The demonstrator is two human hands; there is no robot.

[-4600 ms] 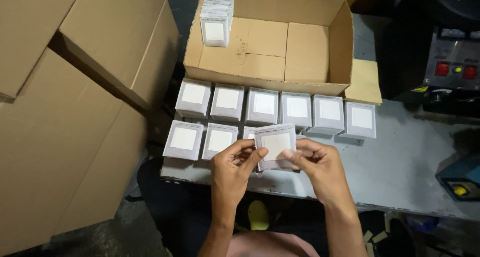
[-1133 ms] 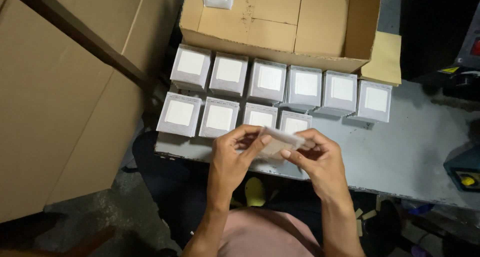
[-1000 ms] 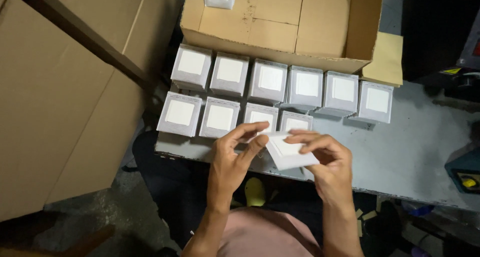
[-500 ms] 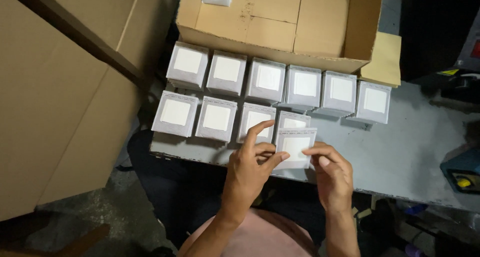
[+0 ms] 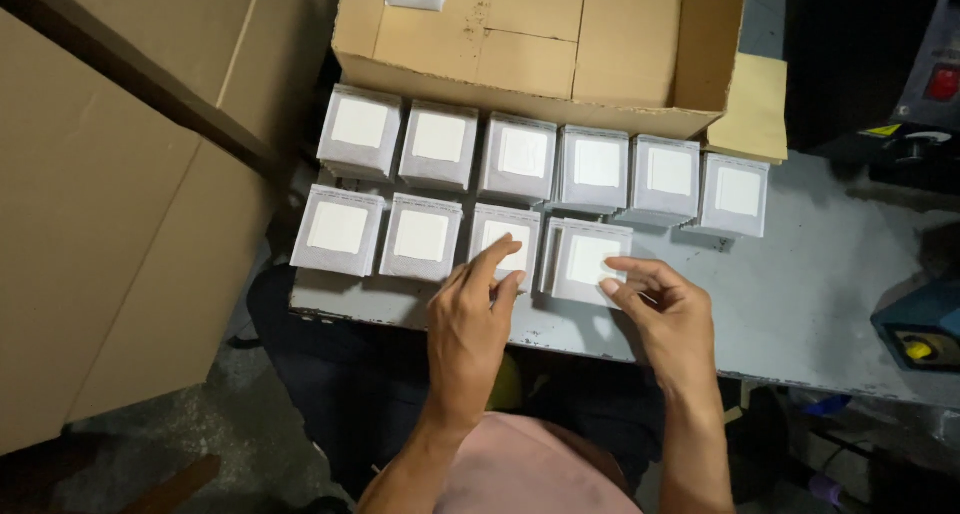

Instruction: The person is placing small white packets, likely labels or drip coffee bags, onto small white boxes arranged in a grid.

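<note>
Ten small white boxes [image 5: 524, 158] beneath two hands [image 5: 570, 309]

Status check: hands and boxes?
Left hand open, touching third small white square box. Right hand open at fourth box. Nothing in the way.

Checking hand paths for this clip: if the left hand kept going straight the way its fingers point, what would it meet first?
Probably the third small grey box in the near row: the left hand has fingertips over its near edge, though contact is unclear.
</note>
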